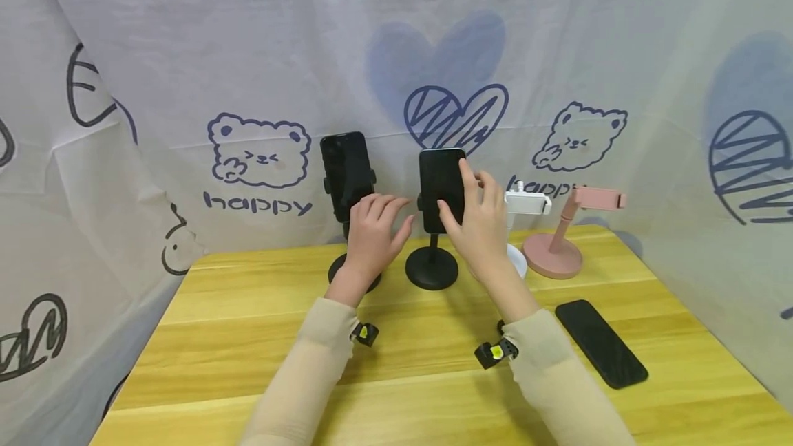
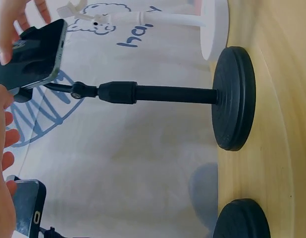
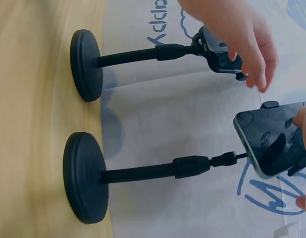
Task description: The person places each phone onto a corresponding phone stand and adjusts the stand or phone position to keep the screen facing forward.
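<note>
A phone (image 1: 442,188) with a dark screen stands upright in the clamp of a black phone stand (image 1: 431,268). My right hand (image 1: 480,226) holds it, thumb on the screen and fingers at its right edge. My left hand (image 1: 374,232) is raised to the left of that phone, fingers spread and bent, holding nothing. Behind the left hand, another phone (image 1: 347,169) sits in a second black stand (image 3: 86,65), its round base partly hidden by the wrist in the head view. The clamp arm (image 2: 83,90) of the middle stand shows behind its phone in the left wrist view.
To the right are a white phone stand (image 1: 525,204), partly behind my right hand, and a pink phone stand (image 1: 553,255). A black phone (image 1: 601,343) lies flat on the wooden table (image 1: 248,336) by my right forearm. A printed cloth (image 1: 347,54) hangs behind the table.
</note>
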The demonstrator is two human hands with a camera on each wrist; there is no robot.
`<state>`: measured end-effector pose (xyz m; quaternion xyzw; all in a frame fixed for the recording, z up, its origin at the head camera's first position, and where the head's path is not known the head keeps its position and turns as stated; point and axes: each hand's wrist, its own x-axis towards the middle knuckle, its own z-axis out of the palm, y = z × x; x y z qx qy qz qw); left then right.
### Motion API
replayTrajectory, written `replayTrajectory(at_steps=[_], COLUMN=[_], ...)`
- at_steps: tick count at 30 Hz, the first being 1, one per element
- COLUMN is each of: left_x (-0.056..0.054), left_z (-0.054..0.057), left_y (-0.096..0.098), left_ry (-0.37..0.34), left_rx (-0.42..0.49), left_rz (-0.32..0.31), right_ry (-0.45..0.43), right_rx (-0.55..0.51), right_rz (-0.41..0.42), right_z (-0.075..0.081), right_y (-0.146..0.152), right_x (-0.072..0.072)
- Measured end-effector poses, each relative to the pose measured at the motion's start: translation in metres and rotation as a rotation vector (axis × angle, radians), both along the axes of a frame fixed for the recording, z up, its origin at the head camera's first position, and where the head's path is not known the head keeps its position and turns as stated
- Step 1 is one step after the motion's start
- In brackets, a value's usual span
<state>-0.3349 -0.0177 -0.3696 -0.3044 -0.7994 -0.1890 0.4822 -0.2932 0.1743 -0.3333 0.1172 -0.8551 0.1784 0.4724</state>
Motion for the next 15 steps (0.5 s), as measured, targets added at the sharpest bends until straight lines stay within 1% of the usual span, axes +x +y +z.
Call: replayTrajectory(at_steps=[3, 7, 10, 15], left_x=[0.005, 0.012, 0.018, 0.026], left_z=[0.000, -0.001, -0.002, -0.002], left_y=[-0.003, -0.010, -0.016, -0.022], left_ry=[-0.003, -0.037, -0.062, -0.067], left_rx=[0.014, 0.042, 0.072, 0.140], left_rz=[-0.004, -0.004, -0.002, 0.004], right_ry=[0.027, 0.043, 0.045, 0.033], right_rx=[0.009, 0.014, 0.019, 0.018], right_rz=[-0.013, -0.024, -0.035, -0.050], right_z=[-0.004, -0.007, -0.009, -0.010], right_y=[0.005, 0.011, 0.015, 0.021], right_x=[0.004, 0.009, 0.014, 0.024])
